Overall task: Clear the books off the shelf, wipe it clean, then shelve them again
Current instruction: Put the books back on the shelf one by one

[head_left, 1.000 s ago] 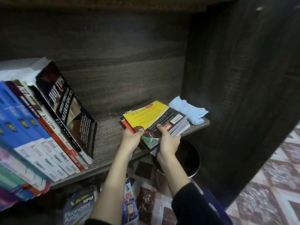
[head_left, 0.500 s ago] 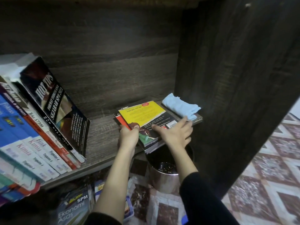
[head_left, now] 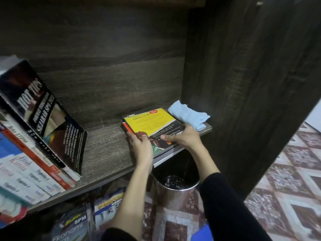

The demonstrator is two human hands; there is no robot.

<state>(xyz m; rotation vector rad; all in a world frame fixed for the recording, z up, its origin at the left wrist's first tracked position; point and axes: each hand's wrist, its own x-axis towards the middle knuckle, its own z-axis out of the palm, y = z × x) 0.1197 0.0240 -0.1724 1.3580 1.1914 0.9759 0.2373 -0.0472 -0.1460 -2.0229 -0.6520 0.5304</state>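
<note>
Dark wood-grain shelf (head_left: 104, 145), matte and streaky, with back wall and right side panel (head_left: 243, 84) of the same board. Flat on the right end of it: a small stack of books (head_left: 152, 120), thin rectangular paperbacks, glossy yellow-and-black cover on top, a red cover edge showing underneath, front corner jutting past the shelf lip. Cannot tell the exact count in the stack. Left hand (head_left: 140, 145) gripping the stack's near left corner, fingers curled round the edge. Right hand (head_left: 184, 138) holding the near right side, thumb laid flat across the top cover, fingers wrapped over the far edge. Just beside the stack to the right, touching or nearly so: one light blue cloth (head_left: 188, 114), soft, bunched into a loose roll. Well apart on the left end: a row of books (head_left: 43, 119) leaning back to the left, black glossy cover in front, slightly bent, then red, white and blue spines; at least five, blurred, so no firm count. Below the shelf: one round metal bin (head_left: 175, 190), shiny steel wall, dark glinting inside, contents unclear. At least two glossy books (head_left: 73, 225) lying under the shelf on a patterned tile floor (head_left: 286, 180), diamond shapes in brown and white. Black sleeves on both arms.
</note>
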